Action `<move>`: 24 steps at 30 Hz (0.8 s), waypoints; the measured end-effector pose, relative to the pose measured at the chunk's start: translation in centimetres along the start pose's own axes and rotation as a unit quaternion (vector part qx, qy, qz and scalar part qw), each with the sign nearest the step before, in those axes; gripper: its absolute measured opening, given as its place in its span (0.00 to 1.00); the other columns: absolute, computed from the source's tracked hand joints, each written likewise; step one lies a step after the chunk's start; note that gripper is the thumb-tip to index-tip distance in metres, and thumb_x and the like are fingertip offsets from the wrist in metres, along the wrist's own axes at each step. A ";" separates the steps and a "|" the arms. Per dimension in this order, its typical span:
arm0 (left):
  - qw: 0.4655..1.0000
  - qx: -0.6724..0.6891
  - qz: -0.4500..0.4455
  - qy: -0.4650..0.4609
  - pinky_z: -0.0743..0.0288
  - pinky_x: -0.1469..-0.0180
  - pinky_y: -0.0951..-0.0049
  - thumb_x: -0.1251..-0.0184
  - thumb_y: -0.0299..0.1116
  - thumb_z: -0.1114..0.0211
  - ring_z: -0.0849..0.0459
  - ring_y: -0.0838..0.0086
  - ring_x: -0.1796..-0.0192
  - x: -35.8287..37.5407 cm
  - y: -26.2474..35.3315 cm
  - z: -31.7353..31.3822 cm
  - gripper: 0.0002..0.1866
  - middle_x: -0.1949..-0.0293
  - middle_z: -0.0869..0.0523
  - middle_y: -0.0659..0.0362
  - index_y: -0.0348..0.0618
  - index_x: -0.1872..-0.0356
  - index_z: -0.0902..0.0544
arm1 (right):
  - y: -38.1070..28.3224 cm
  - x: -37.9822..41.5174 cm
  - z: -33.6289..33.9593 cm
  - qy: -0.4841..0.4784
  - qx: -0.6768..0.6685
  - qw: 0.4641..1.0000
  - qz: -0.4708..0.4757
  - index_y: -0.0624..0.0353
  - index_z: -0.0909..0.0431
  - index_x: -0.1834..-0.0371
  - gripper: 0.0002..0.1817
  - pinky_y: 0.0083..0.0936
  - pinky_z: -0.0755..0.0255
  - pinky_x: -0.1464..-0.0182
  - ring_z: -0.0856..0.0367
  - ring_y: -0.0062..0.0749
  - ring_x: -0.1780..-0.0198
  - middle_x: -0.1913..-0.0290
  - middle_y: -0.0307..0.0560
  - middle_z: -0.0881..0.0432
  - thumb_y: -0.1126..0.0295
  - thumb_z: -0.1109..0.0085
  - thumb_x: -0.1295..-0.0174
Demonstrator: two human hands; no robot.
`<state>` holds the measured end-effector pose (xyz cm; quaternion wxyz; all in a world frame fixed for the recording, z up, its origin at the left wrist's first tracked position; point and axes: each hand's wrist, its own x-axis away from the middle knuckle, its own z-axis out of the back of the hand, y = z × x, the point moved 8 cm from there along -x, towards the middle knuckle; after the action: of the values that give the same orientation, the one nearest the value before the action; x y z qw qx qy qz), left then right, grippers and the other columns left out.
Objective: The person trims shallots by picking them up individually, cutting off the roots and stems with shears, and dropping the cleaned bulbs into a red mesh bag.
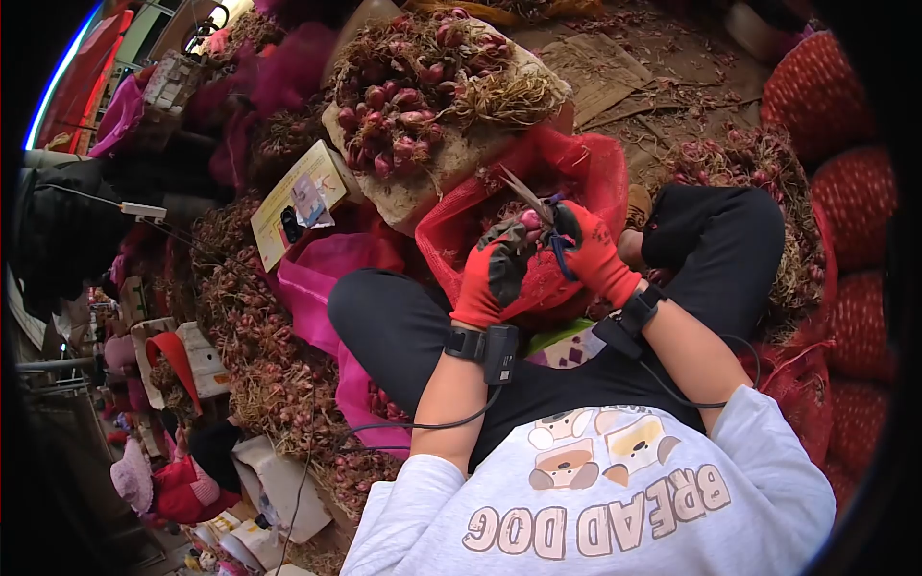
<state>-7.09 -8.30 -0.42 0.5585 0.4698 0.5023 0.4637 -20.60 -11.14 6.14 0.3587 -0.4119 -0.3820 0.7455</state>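
Note:
Red gloves with dark palms cover both hands. My left hand [499,264] is closed round a small shallot [530,220], holding it over the open red mesh bag [445,230]. Beside it, my right hand [588,248] grips scissors [523,193] with dark blue handles; their blades point up and to the left and look parted. The two hands nearly touch. Loose shallots lie inside the bag below them. Just beyond the bag, a pale block [413,197] carries a heap of shallots [394,120] with dry roots and stalks.
Pink mesh [327,278] lies by my left knee, beside a long pile of shallots [259,355]. Full red sacks [855,206] line the right side. A yellowish card [279,216] stands near the block. A person in a pink hat [133,475] sits at lower left.

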 end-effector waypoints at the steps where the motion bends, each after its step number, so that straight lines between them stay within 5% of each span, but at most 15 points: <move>1: 0.999 -0.045 -0.004 0.002 0.25 0.49 0.73 0.37 0.20 0.46 0.18 0.66 0.51 0.1 0.4 0.2 0.15 0.53 0.17 0.52 0.38 0.50 0.20 | 0.6 0.1 -0.3 -0.008 -0.084 0.996 -0.038 0.63 0.27 0.51 0.16 0.30 0.24 0.55 0.17 0.41 0.57 0.59 0.51 0.18 0.77 0.43 0.44; 4: 0.938 -0.308 -0.144 -0.063 0.25 0.48 0.72 0.37 0.20 0.46 0.18 0.64 0.51 0.0 4.0 -0.1 0.15 0.54 0.17 0.52 0.39 0.51 0.20 | 1.8 0.3 -1.6 -0.056 -0.264 0.956 -0.119 0.64 0.27 0.52 0.13 0.27 0.23 0.57 0.17 0.35 0.59 0.61 0.48 0.18 0.78 0.46 0.40; 6: 0.950 -0.263 -0.146 -0.079 0.25 0.50 0.73 0.37 0.19 0.46 0.17 0.67 0.53 -0.3 3.6 0.5 0.13 0.56 0.16 0.53 0.37 0.53 0.20 | 2.3 0.1 -1.6 -0.120 -0.290 0.940 -0.131 0.64 0.28 0.52 0.12 0.26 0.23 0.61 0.17 0.32 0.62 0.62 0.47 0.19 0.77 0.47 0.38; 9: 0.977 -0.168 -0.089 -0.093 0.24 0.52 0.72 0.38 0.22 0.42 0.17 0.67 0.55 -0.5 3.0 0.6 0.09 0.56 0.17 0.53 0.36 0.57 0.20 | 4.7 1.8 -3.9 -0.193 -0.508 0.776 -0.320 0.65 0.28 0.52 0.12 0.23 0.25 0.65 0.19 0.30 0.67 0.63 0.48 0.19 0.74 0.47 0.37; 11: 0.998 0.010 0.023 -0.061 0.23 0.53 0.73 0.39 0.23 0.40 0.18 0.68 0.57 -0.8 2.5 0.6 0.08 0.56 0.17 0.54 0.36 0.59 0.20 | 4.1 2.0 -4.5 -0.219 -0.610 0.697 -0.305 0.66 0.27 0.53 0.12 0.21 0.27 0.68 0.22 0.28 0.71 0.66 0.46 0.20 0.71 0.47 0.37; 13: 0.940 0.285 0.185 0.014 0.23 0.56 0.74 0.39 0.23 0.40 0.18 0.73 0.60 -0.4 0.5 -0.1 0.08 0.58 0.17 0.57 0.36 0.59 0.21 | 4.0 1.9 -4.3 -0.183 -0.618 0.691 -0.329 0.66 0.27 0.54 0.12 0.19 0.29 0.69 0.24 0.27 0.73 0.69 0.45 0.21 0.70 0.47 0.37; 15: 0.956 0.215 0.193 0.040 0.24 0.57 0.76 0.40 0.21 0.43 0.19 0.77 0.61 -0.4 -0.3 0.6 0.09 0.60 0.18 0.59 0.36 0.58 0.22 | 5.1 1.9 -3.5 -0.087 -0.526 0.751 -0.389 0.65 0.26 0.55 0.12 0.18 0.29 0.69 0.26 0.25 0.75 0.72 0.43 0.23 0.69 0.48 0.37; 18: 0.956 0.209 0.200 0.046 0.25 0.58 0.78 0.41 0.20 0.46 0.20 0.79 0.63 -0.1 0.1 0.3 0.10 0.63 0.18 0.60 0.35 0.58 0.22 | 5.8 2.1 -3.0 -0.095 -0.441 0.824 -0.343 0.63 0.27 0.54 0.13 0.18 0.30 0.70 0.28 0.24 0.76 0.75 0.40 0.27 0.65 0.48 0.36; 22: 0.937 0.295 0.183 -0.049 0.25 0.59 0.79 0.42 0.20 0.47 0.20 0.79 0.66 0.2 1.0 -0.4 0.09 0.67 0.18 0.61 0.34 0.62 0.22 | 3.2 2.4 -2.8 -0.148 -0.538 0.758 -0.338 0.60 0.26 0.54 0.13 0.19 0.29 0.69 0.28 0.21 0.75 0.75 0.37 0.26 0.62 0.52 0.31; 24: 0.960 0.209 0.187 -0.026 0.26 0.61 0.78 0.42 0.19 0.46 0.21 0.79 0.66 -0.1 1.4 0.1 0.08 0.67 0.18 0.61 0.35 0.64 0.21 | 5.8 3.3 -4.7 -0.220 -0.638 0.669 -0.312 0.59 0.26 0.55 0.12 0.20 0.29 0.67 0.28 0.21 0.73 0.72 0.37 0.25 0.63 0.53 0.30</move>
<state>-7.04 -8.21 1.03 0.3640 0.6734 0.4767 0.4321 -19.06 -9.66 -1.75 0.1258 -0.2214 -0.9382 0.2342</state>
